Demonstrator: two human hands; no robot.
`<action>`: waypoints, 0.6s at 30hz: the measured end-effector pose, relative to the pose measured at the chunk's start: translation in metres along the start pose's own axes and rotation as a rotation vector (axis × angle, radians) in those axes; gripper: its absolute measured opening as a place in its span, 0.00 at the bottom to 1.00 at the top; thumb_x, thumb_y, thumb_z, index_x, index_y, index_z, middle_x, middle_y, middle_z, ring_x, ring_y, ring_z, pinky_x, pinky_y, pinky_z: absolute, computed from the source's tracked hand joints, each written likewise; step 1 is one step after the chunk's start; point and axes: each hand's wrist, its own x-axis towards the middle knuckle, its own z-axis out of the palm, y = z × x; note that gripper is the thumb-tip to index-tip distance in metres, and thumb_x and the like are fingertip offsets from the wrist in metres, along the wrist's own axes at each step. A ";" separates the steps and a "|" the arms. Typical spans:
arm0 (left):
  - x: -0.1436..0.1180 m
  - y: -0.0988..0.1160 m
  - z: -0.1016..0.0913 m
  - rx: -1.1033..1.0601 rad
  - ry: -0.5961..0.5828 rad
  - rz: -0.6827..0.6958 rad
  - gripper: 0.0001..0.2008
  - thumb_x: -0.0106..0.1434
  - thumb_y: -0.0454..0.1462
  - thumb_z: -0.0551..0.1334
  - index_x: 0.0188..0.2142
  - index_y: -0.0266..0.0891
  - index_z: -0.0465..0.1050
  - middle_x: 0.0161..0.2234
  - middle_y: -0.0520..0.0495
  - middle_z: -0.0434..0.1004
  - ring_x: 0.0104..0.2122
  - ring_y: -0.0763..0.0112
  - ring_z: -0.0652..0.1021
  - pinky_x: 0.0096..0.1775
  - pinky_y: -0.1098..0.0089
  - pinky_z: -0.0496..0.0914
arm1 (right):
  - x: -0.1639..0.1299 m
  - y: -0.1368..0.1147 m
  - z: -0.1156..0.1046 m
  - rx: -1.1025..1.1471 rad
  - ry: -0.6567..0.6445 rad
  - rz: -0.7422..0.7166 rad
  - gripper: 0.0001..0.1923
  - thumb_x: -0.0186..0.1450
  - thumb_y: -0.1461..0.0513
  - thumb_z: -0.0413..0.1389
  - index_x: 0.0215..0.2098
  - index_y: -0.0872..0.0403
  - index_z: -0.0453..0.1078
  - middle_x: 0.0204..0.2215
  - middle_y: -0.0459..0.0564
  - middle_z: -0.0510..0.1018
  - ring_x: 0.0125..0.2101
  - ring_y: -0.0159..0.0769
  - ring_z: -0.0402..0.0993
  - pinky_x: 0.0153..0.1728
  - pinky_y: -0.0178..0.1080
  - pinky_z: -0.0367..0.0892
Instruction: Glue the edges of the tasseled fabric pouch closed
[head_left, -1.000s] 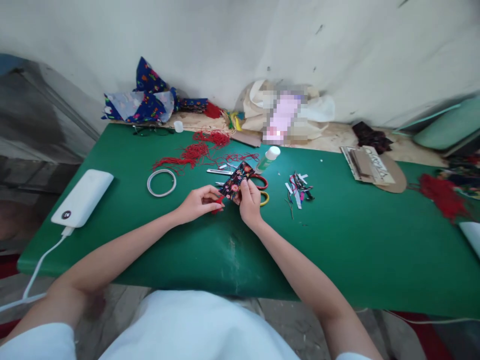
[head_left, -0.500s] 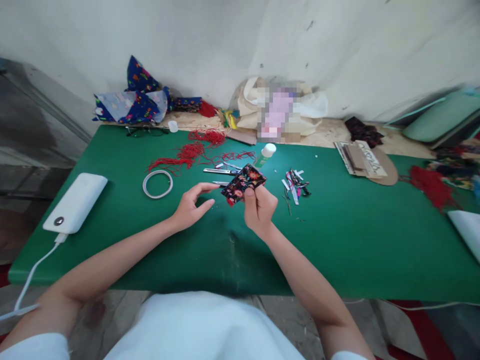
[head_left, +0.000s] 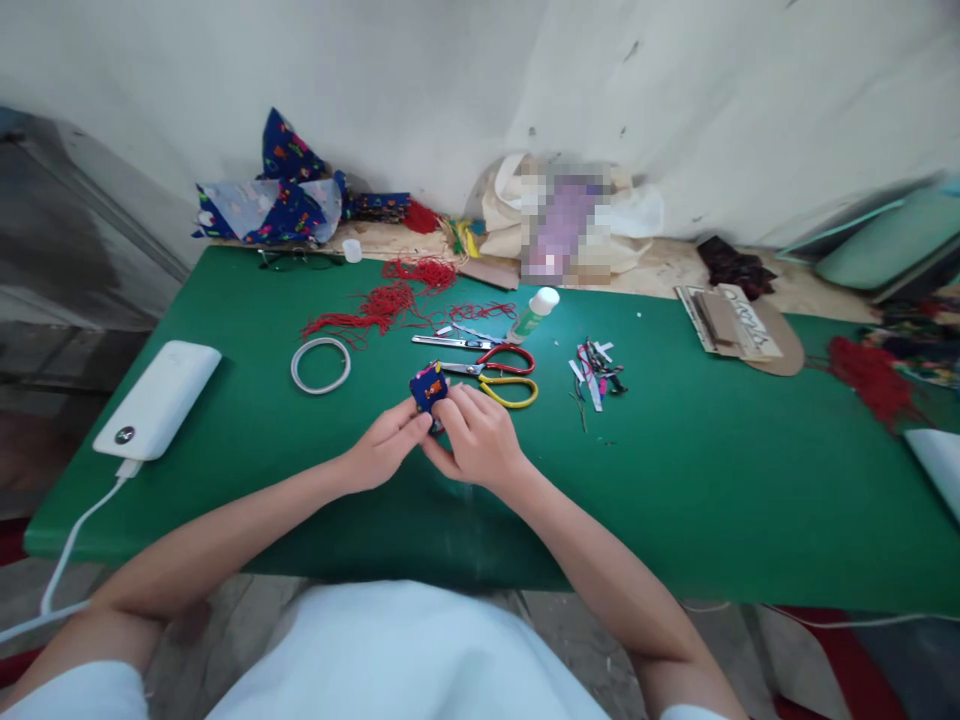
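Note:
Between my two hands is a small piece of patterned fabric (head_left: 428, 386), its dark blue side showing small colourful figures. My left hand (head_left: 388, 443) pinches its lower left edge. My right hand (head_left: 478, 432) grips it from the right, its fingers covering much of the piece. Just beyond lie scissors (head_left: 507, 374) with one red and one yellow handle loop. A metal-bladed cutter (head_left: 452, 342) rests above them. The glue bottle (head_left: 532, 314) with a white cap stands behind, and a roll of tape (head_left: 320, 366) lies left of my hands.
Red threads (head_left: 382, 304) spread across the back of the green table (head_left: 675, 480). Fabric and thread scraps (head_left: 595, 374) lie to the right. A white power bank (head_left: 157, 400) with a cable sits at left. Cardboard pieces (head_left: 739, 328) and a red bundle (head_left: 870, 378) are at right.
The fabric piece has come down and left, turning from its black floral side to its blue side. My left hand has closed on it too. The scissors' handles are now uncovered.

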 end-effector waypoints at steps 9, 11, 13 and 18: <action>0.014 0.006 -0.010 -0.151 -0.028 -0.197 0.25 0.55 0.53 0.68 0.40 0.34 0.74 0.34 0.41 0.82 0.36 0.61 0.83 0.42 0.60 0.78 | 0.005 0.010 -0.009 0.303 0.070 0.372 0.07 0.67 0.60 0.51 0.31 0.53 0.62 0.25 0.45 0.65 0.27 0.33 0.59 0.32 0.38 0.57; 0.014 0.006 -0.010 -0.155 -0.057 -0.226 0.25 0.54 0.54 0.69 0.38 0.34 0.75 0.33 0.41 0.83 0.35 0.61 0.83 0.40 0.61 0.78 | 0.005 0.012 -0.006 0.424 0.043 0.478 0.11 0.67 0.58 0.52 0.28 0.52 0.61 0.23 0.43 0.63 0.24 0.30 0.58 0.28 0.36 0.56; 0.014 0.007 -0.009 -0.152 -0.077 -0.249 0.25 0.53 0.54 0.69 0.38 0.34 0.75 0.33 0.41 0.83 0.34 0.61 0.83 0.39 0.62 0.78 | 0.005 0.012 -0.002 0.561 0.027 0.583 0.14 0.67 0.56 0.51 0.25 0.52 0.59 0.20 0.41 0.60 0.21 0.28 0.57 0.24 0.34 0.56; 0.015 0.009 -0.013 -0.137 -0.096 -0.266 0.26 0.55 0.55 0.67 0.39 0.33 0.77 0.33 0.39 0.83 0.35 0.61 0.83 0.41 0.63 0.77 | 0.003 0.013 0.004 0.842 0.080 0.807 0.17 0.64 0.52 0.55 0.24 0.53 0.60 0.19 0.39 0.58 0.19 0.25 0.55 0.20 0.31 0.58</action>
